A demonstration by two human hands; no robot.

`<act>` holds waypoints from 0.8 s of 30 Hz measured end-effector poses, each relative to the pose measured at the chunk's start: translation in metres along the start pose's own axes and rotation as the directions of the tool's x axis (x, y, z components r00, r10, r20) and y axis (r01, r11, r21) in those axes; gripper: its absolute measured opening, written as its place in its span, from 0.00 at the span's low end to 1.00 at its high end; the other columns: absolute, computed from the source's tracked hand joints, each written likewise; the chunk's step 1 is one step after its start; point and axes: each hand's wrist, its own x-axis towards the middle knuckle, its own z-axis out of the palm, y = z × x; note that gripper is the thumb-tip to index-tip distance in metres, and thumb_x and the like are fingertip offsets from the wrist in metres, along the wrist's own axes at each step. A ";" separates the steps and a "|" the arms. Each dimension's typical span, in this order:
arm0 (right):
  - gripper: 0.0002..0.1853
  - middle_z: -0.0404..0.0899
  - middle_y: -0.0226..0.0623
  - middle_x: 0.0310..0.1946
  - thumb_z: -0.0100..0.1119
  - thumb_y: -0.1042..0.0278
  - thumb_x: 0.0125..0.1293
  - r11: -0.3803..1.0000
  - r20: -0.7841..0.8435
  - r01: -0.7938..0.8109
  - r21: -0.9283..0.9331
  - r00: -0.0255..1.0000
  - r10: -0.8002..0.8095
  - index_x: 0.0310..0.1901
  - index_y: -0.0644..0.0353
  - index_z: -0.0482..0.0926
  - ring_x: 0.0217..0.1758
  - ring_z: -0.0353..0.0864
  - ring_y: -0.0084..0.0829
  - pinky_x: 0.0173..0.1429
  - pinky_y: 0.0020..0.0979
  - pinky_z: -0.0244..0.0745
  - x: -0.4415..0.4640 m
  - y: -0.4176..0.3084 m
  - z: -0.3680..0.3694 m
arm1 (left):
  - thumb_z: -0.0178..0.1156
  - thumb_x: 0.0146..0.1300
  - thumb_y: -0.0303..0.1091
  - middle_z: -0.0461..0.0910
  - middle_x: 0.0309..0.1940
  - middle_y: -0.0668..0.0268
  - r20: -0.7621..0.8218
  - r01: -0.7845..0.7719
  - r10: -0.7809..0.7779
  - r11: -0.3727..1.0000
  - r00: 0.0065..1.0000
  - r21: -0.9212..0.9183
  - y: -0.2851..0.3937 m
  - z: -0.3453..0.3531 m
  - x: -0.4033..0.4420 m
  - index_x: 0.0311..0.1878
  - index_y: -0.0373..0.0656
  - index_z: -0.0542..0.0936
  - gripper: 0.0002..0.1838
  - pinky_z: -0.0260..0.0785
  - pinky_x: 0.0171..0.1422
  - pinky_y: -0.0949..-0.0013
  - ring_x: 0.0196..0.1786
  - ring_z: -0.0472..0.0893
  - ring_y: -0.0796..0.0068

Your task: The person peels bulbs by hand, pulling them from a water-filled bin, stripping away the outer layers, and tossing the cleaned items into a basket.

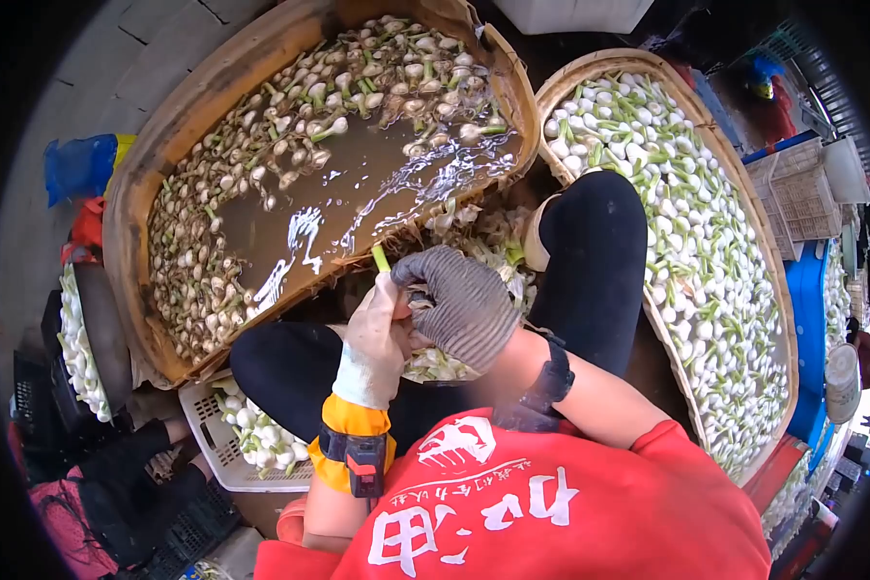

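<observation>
My left hand, in a white glove with an orange cuff, is closed around a fresh garlic bulb whose cut green stem sticks up past the fingers. The bulb itself is hidden in the grip. Against it, my right hand in a grey striped glove has its fingers curled at the left thumb. What those fingers pinch, if anything, is covered. Loose peelings lie just beyond the hands, between my knees.
Ahead on the left, a big tub holds muddy water and unpeeled garlic. A long rimmed tray of clean white garlic stands at the right. Beside my left knee is a white plastic basket with more bulbs.
</observation>
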 end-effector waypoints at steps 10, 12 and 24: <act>0.13 0.82 0.42 0.35 0.63 0.73 0.56 0.989 -0.489 -0.090 -0.116 0.872 0.022 0.44 0.62 0.79 0.38 0.82 0.41 0.46 0.36 0.77 0.049 0.018 -0.048 | 0.45 0.74 0.53 0.78 0.35 0.62 0.327 0.036 0.009 0.990 0.945 -0.133 0.015 -0.011 -0.054 0.51 0.36 0.75 0.26 0.67 0.34 0.74 0.30 0.75 0.76; 0.11 0.83 0.44 0.36 0.62 0.73 0.57 0.985 -0.374 -0.162 -0.063 0.919 0.128 0.42 0.63 0.80 0.38 0.83 0.40 0.47 0.35 0.77 0.046 0.031 -0.048 | 0.44 0.75 0.51 0.78 0.33 0.62 0.249 -0.075 0.080 0.997 0.965 -0.031 0.016 -0.007 -0.058 0.50 0.35 0.75 0.25 0.65 0.30 0.77 0.26 0.74 0.79; 0.09 0.81 0.35 0.31 0.62 0.61 0.64 0.997 0.162 0.073 -0.038 0.985 -0.066 0.42 0.52 0.86 0.35 0.81 0.37 0.40 0.35 0.76 -0.010 -0.016 -0.026 | 0.36 0.77 0.50 0.82 0.30 0.60 0.281 -0.308 0.208 0.872 0.937 0.381 0.012 0.005 -0.054 0.44 0.36 0.76 0.27 0.63 0.19 0.80 0.19 0.74 0.82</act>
